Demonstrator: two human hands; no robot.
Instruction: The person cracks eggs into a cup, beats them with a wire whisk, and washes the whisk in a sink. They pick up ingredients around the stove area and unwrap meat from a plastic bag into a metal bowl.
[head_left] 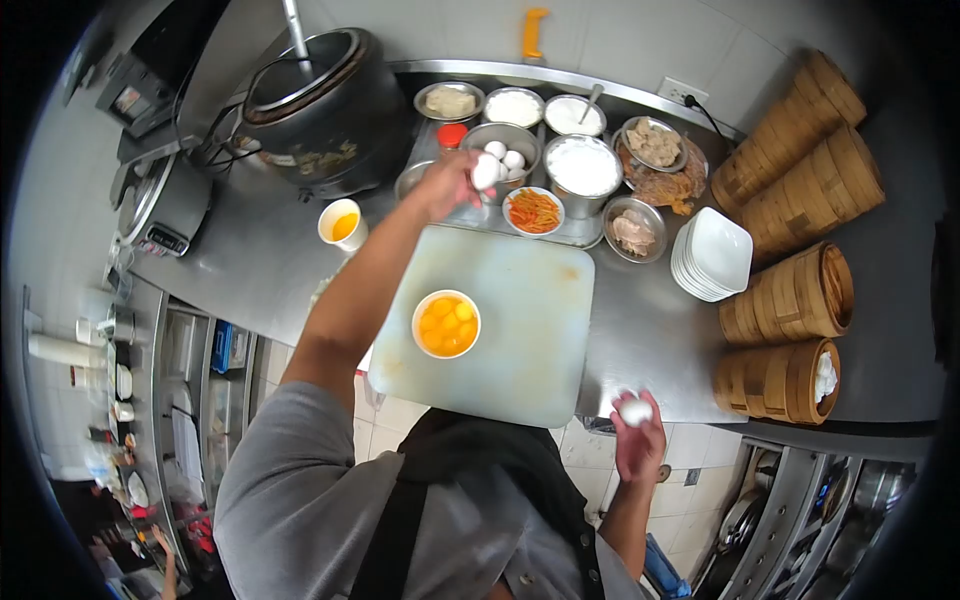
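My left hand (455,187) is stretched forward with its fingers closed round a white egg (485,171), just over the edge of a metal pot (532,143) that has several more eggs in it. Off the counter's front edge, my right hand (638,440) holds another white egg (635,411) in its fingers. A white cup of yolks (447,325) stands on the pale cutting board (530,350). Left of my left forearm is a second white cup (343,225) with yellow contents.
A large black pot (325,130) stands back left. Bowls of white powder (583,166), carrot strips (533,211) and meat (632,230) line the board's far side. Stacked white dishes (712,255) and bamboo steamers (785,295) are on the right. Another person's arm (166,562) shows bottom left.
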